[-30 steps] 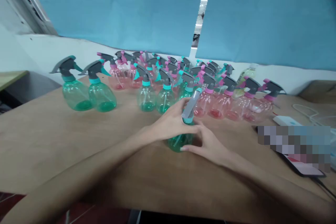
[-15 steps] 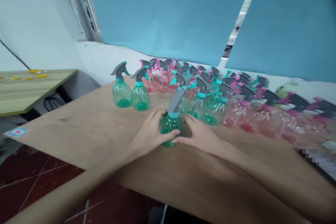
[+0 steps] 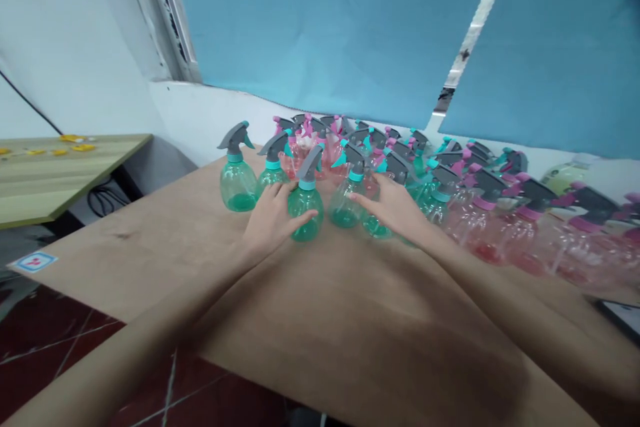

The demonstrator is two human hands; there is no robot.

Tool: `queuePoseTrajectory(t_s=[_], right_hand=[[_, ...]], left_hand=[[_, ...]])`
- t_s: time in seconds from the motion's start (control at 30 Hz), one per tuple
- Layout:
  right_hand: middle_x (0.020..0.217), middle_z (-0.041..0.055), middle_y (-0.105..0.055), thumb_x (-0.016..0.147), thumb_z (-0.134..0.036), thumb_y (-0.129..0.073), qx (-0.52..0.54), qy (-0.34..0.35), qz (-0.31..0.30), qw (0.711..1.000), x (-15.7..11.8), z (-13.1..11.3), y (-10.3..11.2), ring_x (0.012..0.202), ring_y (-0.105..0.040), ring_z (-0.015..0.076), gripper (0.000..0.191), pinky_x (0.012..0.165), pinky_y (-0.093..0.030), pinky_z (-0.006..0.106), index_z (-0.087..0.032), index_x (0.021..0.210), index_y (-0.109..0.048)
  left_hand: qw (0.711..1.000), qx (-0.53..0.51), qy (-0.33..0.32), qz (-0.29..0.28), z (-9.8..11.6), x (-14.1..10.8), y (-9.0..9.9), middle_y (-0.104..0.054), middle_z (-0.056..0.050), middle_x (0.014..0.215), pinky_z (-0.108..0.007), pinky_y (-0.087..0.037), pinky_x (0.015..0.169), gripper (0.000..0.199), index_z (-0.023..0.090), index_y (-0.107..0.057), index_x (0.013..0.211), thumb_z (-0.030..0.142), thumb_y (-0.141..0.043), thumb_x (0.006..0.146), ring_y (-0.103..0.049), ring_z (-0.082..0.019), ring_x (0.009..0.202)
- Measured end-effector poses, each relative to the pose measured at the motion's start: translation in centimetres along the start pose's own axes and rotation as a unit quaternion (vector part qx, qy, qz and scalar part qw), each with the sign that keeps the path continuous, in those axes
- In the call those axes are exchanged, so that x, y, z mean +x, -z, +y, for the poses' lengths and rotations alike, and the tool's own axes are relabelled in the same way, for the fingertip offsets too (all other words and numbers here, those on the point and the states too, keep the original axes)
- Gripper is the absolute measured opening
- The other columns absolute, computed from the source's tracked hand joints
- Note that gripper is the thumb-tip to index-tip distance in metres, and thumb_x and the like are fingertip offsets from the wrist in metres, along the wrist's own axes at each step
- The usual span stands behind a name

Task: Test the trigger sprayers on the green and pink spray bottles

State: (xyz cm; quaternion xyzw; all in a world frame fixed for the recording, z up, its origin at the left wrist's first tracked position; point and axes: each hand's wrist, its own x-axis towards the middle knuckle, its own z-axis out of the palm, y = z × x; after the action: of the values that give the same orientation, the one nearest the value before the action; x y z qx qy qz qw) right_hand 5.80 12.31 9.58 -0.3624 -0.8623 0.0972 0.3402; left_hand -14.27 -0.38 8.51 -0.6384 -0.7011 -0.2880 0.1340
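Observation:
A green spray bottle (image 3: 306, 210) with a grey trigger head stands upright on the brown table (image 3: 320, 293). My left hand (image 3: 274, 219) is wrapped round its left side, thumb across the front. Just right of it is another green bottle (image 3: 346, 203). My right hand (image 3: 393, 207) reaches over the green bottles there, its thumb and fingers apart; its fingertips are partly lost against them, and no bottle is plainly gripped. Two more green bottles, one at the far left (image 3: 239, 183) and one behind my left hand (image 3: 273, 173), stand nearby.
Several pink bottles (image 3: 483, 223) and further green ones crowd the table's back and right. A dark-edged flat object (image 3: 623, 317) lies at the right edge. At the left, a second table (image 3: 70, 180) holds small yellow pieces. A blue sheet (image 3: 320, 33) covers the wall behind.
The green bottle between my hands has moved left and back, with my left hand on it. My right hand has come off it and moved right, towards the other green bottles.

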Motion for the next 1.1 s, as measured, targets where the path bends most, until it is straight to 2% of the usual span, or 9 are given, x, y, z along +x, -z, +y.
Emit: queuePoseTrajectory(t_s=[0.07,0.13,0.23,0.47,0.6,0.87,1.0,1.1], right_hand=[[0.087,0.0148,-0.069,0.079,-0.058,-0.054,0.019,-0.035,-0.037,0.998,0.5,-0.2,-0.4,0.074,-0.067,0.0305,0.065,0.064,-0.052,0.043,-0.012,0.124,-0.05],[0.068,0.0092,-0.068,0.079,-0.057,-0.055,0.044,-0.079,-0.084,0.992,0.9,-0.4,-0.9,0.052,-0.064,0.0246,0.064,0.052,-0.05,0.038,-0.011,0.123,-0.049],[0.052,0.0022,-0.062,0.08,-0.054,-0.056,0.072,-0.118,-0.126,0.982,1.5,-0.7,-1.5,0.036,-0.056,0.0188,0.059,0.044,-0.047,0.034,-0.01,0.12,-0.05],[0.053,0.0019,-0.061,0.08,-0.049,-0.059,0.102,-0.142,-0.123,0.977,2.1,-0.8,-2.2,0.038,-0.057,0.0178,0.073,0.039,-0.045,0.03,-0.005,0.133,-0.034],[0.054,0.0009,-0.06,0.079,-0.05,-0.06,0.119,-0.141,-0.123,0.975,2.2,-0.5,-2.3,0.04,-0.056,0.0173,0.069,0.039,-0.044,0.03,-0.008,0.13,-0.039],[0.052,-0.0033,-0.056,0.074,-0.052,-0.064,0.095,-0.092,-0.091,0.987,1.9,0.9,-2.0,0.043,-0.056,0.017,0.064,0.047,-0.043,0.031,-0.011,0.119,-0.045],[0.047,-0.0039,-0.053,0.072,-0.056,-0.064,0.096,-0.102,-0.114,0.983,1.7,0.9,-1.5,0.043,-0.057,0.0187,0.061,0.043,-0.041,0.03,-0.011,0.11,-0.048],[0.048,-0.0034,-0.053,0.071,-0.057,-0.065,0.1,-0.098,-0.123,0.983,1.6,0.8,-1.2,0.043,-0.057,0.0192,0.062,0.041,-0.041,0.03,-0.012,0.111,-0.047]], left_hand=[[0.999,0.046,-0.013,-0.005,0.3,0.7,-0.2,-0.059,-0.016,0.11,-0.045,-0.041,0.094,0.059,0.007,-0.047,0.123,0.051,-0.054,0.084,-0.049,-0.032,0.109],[0.995,0.099,-0.027,-0.013,0.6,1.4,-0.4,-0.061,-0.018,0.107,-0.045,-0.04,0.093,0.062,0.003,-0.047,0.124,0.051,-0.053,0.084,-0.049,-0.034,0.107],[0.988,0.148,-0.037,-0.024,0.9,2.1,-0.6,-0.062,-0.02,0.105,-0.045,-0.041,0.09,0.062,0.001,-0.049,0.121,0.05,-0.054,0.084,-0.05,-0.036,0.106],[0.981,0.19,-0.042,-0.001,1.1,3.0,-0.9,-0.058,-0.022,0.112,-0.047,-0.039,0.09,0.056,0.005,-0.053,0.116,0.05,-0.056,0.083,-0.046,-0.038,0.11],[0.98,0.196,-0.033,0.002,0.9,3.2,-1.1,-0.057,-0.021,0.111,-0.047,-0.039,0.09,0.06,0.004,-0.051,0.12,0.05,-0.057,0.082,-0.046,-0.039,0.11],[0.983,0.179,-0.027,0.01,0.3,3.3,-1.5,-0.055,-0.02,0.112,-0.045,-0.039,0.09,0.061,0.007,-0.048,0.125,0.05,-0.055,0.083,-0.046,-0.038,0.109],[0.984,0.173,-0.031,0.017,0.1,3.2,-1.8,-0.055,-0.02,0.111,-0.046,-0.039,0.09,0.062,0.006,-0.049,0.124,0.052,-0.054,0.083,-0.046,-0.038,0.108],[0.983,0.177,-0.033,0.025,-0.1,3.2,-2.0,-0.057,-0.019,0.11,-0.045,-0.04,0.09,0.063,0.007,-0.051,0.124,0.054,-0.053,0.083,-0.047,-0.037,0.106]])
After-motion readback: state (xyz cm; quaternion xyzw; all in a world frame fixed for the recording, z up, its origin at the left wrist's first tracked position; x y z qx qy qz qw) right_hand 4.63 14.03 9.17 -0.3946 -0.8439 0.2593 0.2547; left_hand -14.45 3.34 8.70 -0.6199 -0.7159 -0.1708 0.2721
